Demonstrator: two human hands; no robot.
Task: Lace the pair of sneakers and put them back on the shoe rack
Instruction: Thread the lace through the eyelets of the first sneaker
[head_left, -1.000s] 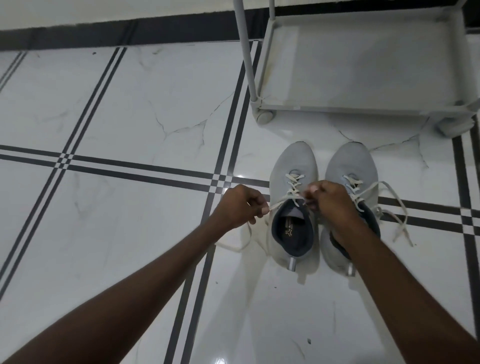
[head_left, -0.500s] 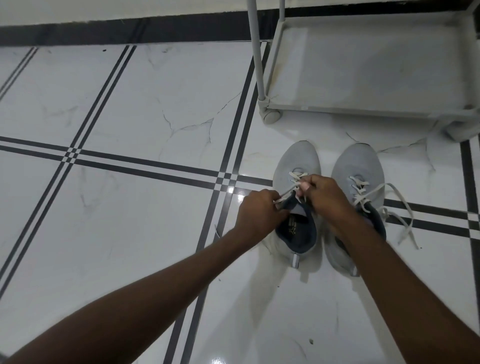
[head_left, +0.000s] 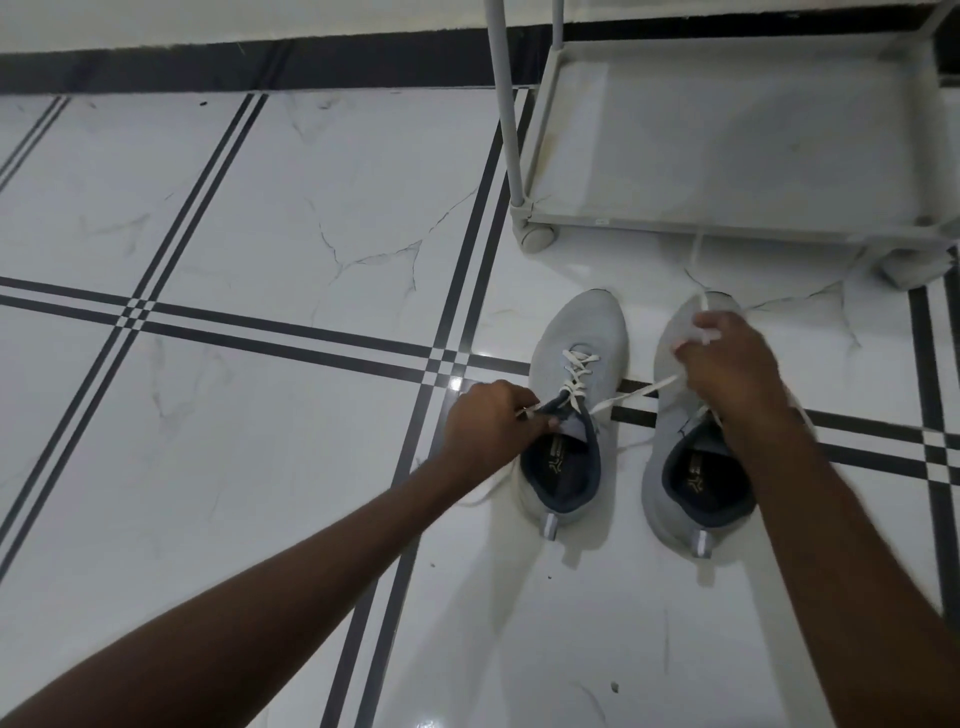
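Note:
Two grey sneakers with dark blue linings stand side by side on the tiled floor, toes toward the rack. The left sneaker has a white lace criss-crossed through its eyelets. My left hand pinches the collar and one lace end at that shoe's left side. My right hand is shut on the other lace end, stretched taut to the right over the right sneaker, hiding its lacing. The grey shoe rack stands just beyond the toes.
The rack's lowest shelf is bare, with an upright post at its left corner and feet on the floor. A dark skirting strip runs along the wall. White marble tiles with black stripes spread to the left.
My right hand has pulled the lace end away from the left sneaker, out to the right and over the right shoe's toe. My left hand has stayed at the collar.

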